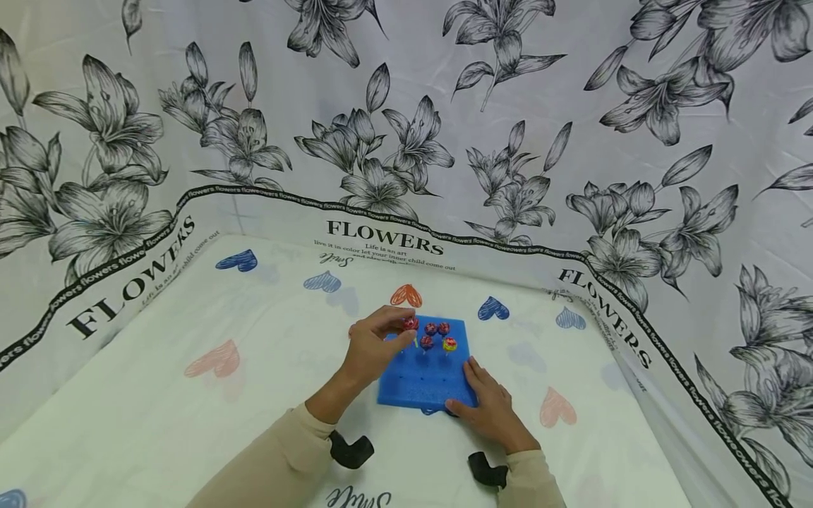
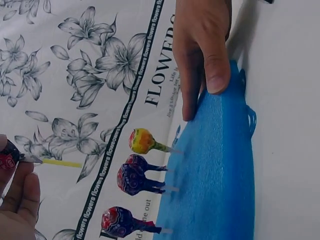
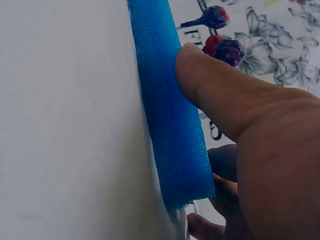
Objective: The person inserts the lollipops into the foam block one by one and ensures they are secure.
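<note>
My left hand (image 1: 375,346) pinches a lollipop (image 1: 411,323) by its dark red and blue wrapped head, above the far left part of a blue foam block (image 1: 406,389). Its yellow stick (image 2: 62,163) is bare and points away from the fingers, apart from the foam in the left wrist view. Several wrapped lollipops stand upright in the block, sticks down; one has a yellow and orange wrapper (image 1: 449,344), while the others, like this one (image 2: 117,221), are dark blue and red. With thumb and fingers, my right hand (image 1: 492,409) grips the block's near right corner.
Small holes dot the nearer part of the foam. A white cloth (image 1: 286,353) printed with hearts lies under the block. Behind it hangs a curtain (image 1: 444,155) with black lily drawings. Black curved pieces (image 1: 352,450) sit at both wrists.
</note>
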A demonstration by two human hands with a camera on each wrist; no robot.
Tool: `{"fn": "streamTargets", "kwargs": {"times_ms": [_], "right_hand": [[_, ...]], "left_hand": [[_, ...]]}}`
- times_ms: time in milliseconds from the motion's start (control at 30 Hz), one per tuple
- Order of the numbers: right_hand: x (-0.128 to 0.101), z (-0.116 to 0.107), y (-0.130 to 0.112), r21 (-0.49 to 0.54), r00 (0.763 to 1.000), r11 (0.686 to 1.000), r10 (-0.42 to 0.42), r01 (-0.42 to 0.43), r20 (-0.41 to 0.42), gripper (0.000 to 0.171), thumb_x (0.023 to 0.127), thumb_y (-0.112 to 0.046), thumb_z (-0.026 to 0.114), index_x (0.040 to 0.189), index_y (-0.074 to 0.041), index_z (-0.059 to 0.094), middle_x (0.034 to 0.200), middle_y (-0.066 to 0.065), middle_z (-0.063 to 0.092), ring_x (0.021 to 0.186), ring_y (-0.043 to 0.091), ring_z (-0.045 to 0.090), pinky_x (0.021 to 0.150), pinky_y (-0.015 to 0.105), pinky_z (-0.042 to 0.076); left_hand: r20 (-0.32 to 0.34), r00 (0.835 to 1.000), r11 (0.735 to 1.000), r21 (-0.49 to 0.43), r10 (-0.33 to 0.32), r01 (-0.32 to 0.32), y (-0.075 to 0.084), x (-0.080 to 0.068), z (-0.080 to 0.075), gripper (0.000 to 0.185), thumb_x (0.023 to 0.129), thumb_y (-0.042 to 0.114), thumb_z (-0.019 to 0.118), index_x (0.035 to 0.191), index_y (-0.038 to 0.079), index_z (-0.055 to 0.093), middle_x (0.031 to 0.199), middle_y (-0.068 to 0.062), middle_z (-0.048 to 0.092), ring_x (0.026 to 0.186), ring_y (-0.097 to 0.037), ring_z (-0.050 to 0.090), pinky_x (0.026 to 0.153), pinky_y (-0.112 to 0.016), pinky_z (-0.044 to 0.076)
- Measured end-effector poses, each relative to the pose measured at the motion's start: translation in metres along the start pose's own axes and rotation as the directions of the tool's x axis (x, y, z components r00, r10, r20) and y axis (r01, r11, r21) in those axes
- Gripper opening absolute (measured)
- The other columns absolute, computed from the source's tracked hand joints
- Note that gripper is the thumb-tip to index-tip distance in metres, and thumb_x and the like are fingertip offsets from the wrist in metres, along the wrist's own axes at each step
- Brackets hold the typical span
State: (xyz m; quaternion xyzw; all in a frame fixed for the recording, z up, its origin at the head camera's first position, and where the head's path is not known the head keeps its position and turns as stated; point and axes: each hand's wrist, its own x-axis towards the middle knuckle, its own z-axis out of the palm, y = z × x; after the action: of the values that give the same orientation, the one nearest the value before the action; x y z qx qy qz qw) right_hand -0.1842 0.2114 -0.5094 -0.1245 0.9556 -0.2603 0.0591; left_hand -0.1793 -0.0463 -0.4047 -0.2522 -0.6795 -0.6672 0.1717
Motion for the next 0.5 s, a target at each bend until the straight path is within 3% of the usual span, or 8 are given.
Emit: {"fn": "streamTargets", "kwargs": {"times_ms": [67,200,300,500], "right_hand": [[0.0,0.0,0.0,-0.004,1.0,1.0,-0.005,0.005,0.0,0.091,0.087,-0.056,0.062,0.152,-0.005,0.024,0.159,0.011,0.015,0.141,0.041,0.014,0.107,0.065,0.009],[-0.001,-0.002,0.0,-0.006,1.0,1.0,-0.015,0.015,-0.004,0.091,0.087,-0.055,0.063,0.152,-0.003,0.025,0.158,0.013,0.016,0.141,0.042,0.015,0.106,0.066,0.01],[0.0,-0.001,0.001,-0.015,1.0,1.0,-0.018,0.018,-0.007,0.091,0.087,-0.055,0.063,0.152,-0.003,0.025,0.158,0.013,0.016,0.141,0.043,0.016,0.106,0.066,0.011],[0.0,0.0,0.0,-0.006,1.0,1.0,-0.025,0.024,-0.011,0.09,0.087,-0.053,0.064,0.151,-0.002,0.026,0.158,0.014,0.017,0.14,0.043,0.017,0.106,0.066,0.012]], "left_hand": [[0.011,1.0,1.0,0.001,-0.016,0.016,-0.001,0.001,0.006,0.03,0.085,-0.011,0.066,0.115,-0.011,0.063,0.109,-0.027,0.061,0.096,-0.036,0.062,0.085,-0.042,0.053],[0.035,0.999,1.0,0.001,-0.014,0.014,-0.023,0.003,0.019,0.03,0.086,-0.01,0.066,0.116,-0.011,0.063,0.111,-0.026,0.061,0.097,-0.035,0.063,0.085,-0.05,0.052],[0.04,0.999,1.0,0.005,0.002,-0.003,-0.042,0.002,0.027,0.031,0.087,-0.006,0.067,0.117,-0.008,0.064,0.112,-0.022,0.062,0.097,-0.032,0.064,0.084,-0.046,0.053],[0.068,0.997,0.998,0.056,0.03,-0.034,-0.055,-0.004,0.039,0.032,0.086,-0.003,0.069,0.118,-0.005,0.065,0.114,-0.018,0.064,0.099,-0.025,0.065,0.083,-0.04,0.054]]}}
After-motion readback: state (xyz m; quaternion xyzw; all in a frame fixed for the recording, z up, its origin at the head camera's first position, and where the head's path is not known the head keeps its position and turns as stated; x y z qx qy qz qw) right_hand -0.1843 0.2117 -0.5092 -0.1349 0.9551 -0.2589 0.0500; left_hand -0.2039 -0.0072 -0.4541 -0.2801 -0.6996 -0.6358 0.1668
